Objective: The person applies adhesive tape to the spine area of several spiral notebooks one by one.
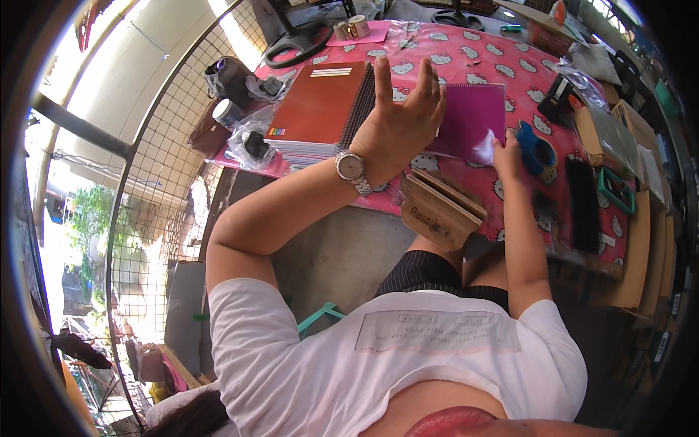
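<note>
The purple notebook [473,109] lies on the pink table [502,69] between the two hands — the right hand [507,154] at its lower right corner, fingers curled in beside a whitish patch [484,148], though whether they pinch it or the cover I cannot tell. The left hand [406,124] is raised, fingers apart, gripping nothing visible, overlapping the notebook's left edge in this view — the stack of brown-red notebooks [313,102] is just left of it, a brown slotted holder [437,215] nearer the body
</note>
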{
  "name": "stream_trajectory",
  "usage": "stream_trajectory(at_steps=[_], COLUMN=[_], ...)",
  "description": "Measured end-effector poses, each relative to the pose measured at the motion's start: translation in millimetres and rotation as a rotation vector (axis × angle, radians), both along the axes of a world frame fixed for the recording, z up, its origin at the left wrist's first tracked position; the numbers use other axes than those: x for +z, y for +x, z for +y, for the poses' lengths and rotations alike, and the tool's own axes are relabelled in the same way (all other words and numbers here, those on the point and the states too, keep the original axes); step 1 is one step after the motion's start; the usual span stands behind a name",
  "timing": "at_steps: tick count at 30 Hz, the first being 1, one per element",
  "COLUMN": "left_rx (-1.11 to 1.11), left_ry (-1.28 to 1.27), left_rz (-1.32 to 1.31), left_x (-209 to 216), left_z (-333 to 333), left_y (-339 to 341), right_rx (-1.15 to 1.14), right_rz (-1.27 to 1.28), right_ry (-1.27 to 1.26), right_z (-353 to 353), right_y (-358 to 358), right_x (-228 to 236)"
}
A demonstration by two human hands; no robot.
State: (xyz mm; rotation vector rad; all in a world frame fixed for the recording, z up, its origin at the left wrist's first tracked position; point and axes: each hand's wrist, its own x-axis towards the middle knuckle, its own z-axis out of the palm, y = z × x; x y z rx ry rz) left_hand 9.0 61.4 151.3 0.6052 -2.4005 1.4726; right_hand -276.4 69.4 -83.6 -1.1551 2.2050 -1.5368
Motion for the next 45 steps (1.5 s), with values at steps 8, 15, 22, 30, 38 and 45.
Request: stream_trajectory(at_steps=[8, 15, 22, 30, 38, 45], left_rx=[-0.188, -0.307, -0.042, 0.426, -0.527, -0.46], left_ry=[0.165, 0.146, 0.812, 1.497, 0.833, 1.084], left_rz=[0.136, 0.214, 0.49, 0.527, 0.502, 0.141], left_x=[-25, -20, -80, -196, -66, -75], left_z=[-6, 4, -76, -123, -48, 4], left_y=[-40, -62, -66, -29, -71, -58], right_rx=[0.127, 0.041, -0.134, -0.23, 0.14, 0.293], right_rz=[0.052, -0.093, -0.245, 0.264, -0.097, -0.415], right_ry=[-0.361, -0.331, 0.066, 0.261, -0.282, -0.327], right_z=[101, 83, 2, -12, 76, 148], right_y=[36, 23, -72, -10, 45, 74], right_x=[27, 33, -48, -37, 31, -21])
